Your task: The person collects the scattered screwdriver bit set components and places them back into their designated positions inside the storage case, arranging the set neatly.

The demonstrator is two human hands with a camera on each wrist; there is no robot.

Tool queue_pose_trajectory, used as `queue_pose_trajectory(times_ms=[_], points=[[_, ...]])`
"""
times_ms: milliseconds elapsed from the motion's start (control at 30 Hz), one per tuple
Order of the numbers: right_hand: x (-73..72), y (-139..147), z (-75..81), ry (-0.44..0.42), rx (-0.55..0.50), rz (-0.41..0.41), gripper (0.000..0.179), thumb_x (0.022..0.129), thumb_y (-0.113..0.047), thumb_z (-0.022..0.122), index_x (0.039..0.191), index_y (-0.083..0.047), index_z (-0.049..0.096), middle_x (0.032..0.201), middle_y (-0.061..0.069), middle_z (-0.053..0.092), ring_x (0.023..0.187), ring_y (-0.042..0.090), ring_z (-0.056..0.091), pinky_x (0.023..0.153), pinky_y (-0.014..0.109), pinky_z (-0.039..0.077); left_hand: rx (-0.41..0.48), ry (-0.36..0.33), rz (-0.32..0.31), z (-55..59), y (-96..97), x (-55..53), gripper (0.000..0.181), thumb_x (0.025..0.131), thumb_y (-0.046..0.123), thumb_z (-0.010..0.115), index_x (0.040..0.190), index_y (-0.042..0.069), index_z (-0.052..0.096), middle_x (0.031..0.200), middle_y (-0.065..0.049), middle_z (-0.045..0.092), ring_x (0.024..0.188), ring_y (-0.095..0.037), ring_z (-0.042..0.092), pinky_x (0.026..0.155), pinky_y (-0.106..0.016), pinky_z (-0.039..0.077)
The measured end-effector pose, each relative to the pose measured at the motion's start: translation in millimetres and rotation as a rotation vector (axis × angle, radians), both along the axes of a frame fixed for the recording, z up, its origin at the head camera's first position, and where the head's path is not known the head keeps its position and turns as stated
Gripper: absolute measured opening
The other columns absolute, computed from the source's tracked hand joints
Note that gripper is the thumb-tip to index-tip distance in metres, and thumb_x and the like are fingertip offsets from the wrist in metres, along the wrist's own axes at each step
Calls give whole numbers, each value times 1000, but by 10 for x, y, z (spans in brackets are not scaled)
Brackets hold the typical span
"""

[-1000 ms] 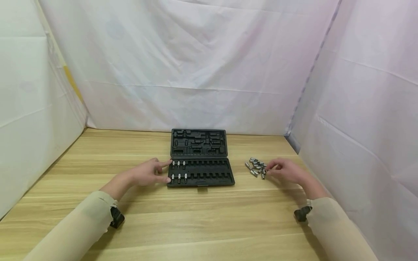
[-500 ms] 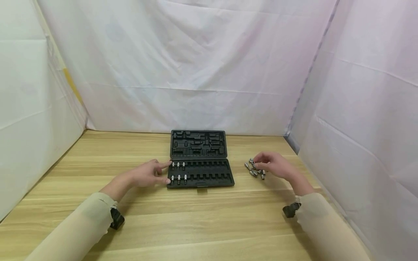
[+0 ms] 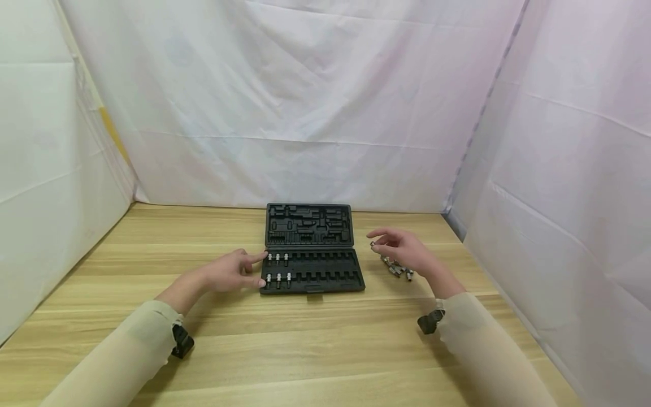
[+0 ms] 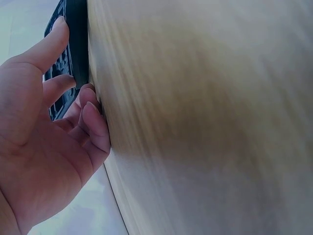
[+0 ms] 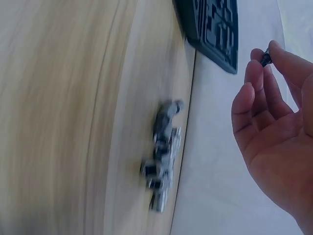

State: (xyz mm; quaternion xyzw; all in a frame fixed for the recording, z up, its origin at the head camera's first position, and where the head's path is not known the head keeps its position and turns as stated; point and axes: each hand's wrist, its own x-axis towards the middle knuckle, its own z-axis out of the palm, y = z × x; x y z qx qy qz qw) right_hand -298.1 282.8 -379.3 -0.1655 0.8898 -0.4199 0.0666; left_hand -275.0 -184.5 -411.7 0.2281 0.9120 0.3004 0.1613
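A black socket case (image 3: 312, 269) lies unfolded on the table, its moulded lid (image 3: 309, 224) at the back. Several silver bit sockets (image 3: 278, 277) with dark tips sit in slots at the left end of both rows. My left hand (image 3: 229, 272) rests at the case's left edge, thumb and index finger spread along it; in the left wrist view its other fingers bend beside the case wall (image 4: 78, 44). Between thumb and fingertips, my right hand (image 3: 407, 249) pinches a small bit socket (image 5: 266, 58), raised right of the case. Part of that socket is hidden by the fingers.
Below my right hand a loose heap of several bit sockets (image 5: 161, 156) lies on the wooden table (image 3: 315, 350). White sheeting (image 3: 295, 113) hangs behind the table and along both sides.
My right hand has moved left from the heap toward the case and now carries a bit socket clear of the others. The left hand and the case have stayed in place.
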Motion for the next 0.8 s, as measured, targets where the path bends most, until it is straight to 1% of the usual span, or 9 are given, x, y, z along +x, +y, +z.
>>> queue_pose_trajectory(times_ms=[100,200,400,467,600,700,800], points=[[-28,-102,-18,-7,-30,15,37,110,-26,69,145,-13,69,131,27,72,99,42,72,84,59,61,0,1,-2,0,-2,-1,89,99,45,81,170,12,39,115,-16,58,98,-23,57,86,-38,52],[-62,-201,-38,-29,-76,20,37,110,-25,69,145,-10,69,133,28,71,101,35,75,92,61,62,-1,2,-2,-3,-3,-3,88,99,45,81,170,12,39,115,-16,58,98,-23,57,85,-37,52],[-92,-374,-34,-110,-193,30,46,110,-16,68,154,-4,60,140,26,66,111,37,75,107,67,56,2,-1,6,-26,-1,-8,88,98,44,82,170,13,40,115,-15,59,96,-22,57,82,-36,52],[-90,-417,-29,-116,-203,37,47,110,-15,66,155,-5,58,142,25,65,112,33,76,110,66,54,4,-3,9,-29,-2,-7,88,98,44,82,170,13,40,114,-15,58,95,-22,56,82,-36,52],[-91,-493,-27,-117,-225,41,43,111,-14,65,154,-9,60,144,26,64,114,35,75,111,68,52,10,-6,11,-23,-6,-1,88,98,43,82,170,12,40,113,-15,58,94,-22,55,82,-36,51],[-89,-545,-28,-114,-233,29,41,110,-15,68,150,-12,63,139,24,66,114,38,74,111,68,53,12,-7,8,-21,-7,2,89,98,44,82,170,12,40,113,-15,58,94,-22,55,82,-36,51],[-94,-593,-39,-118,-237,21,41,109,-16,70,149,-10,63,132,19,67,115,39,74,110,66,54,15,-10,7,-20,-8,3,89,98,44,82,170,13,40,113,-15,57,94,-22,55,81,-36,52]])
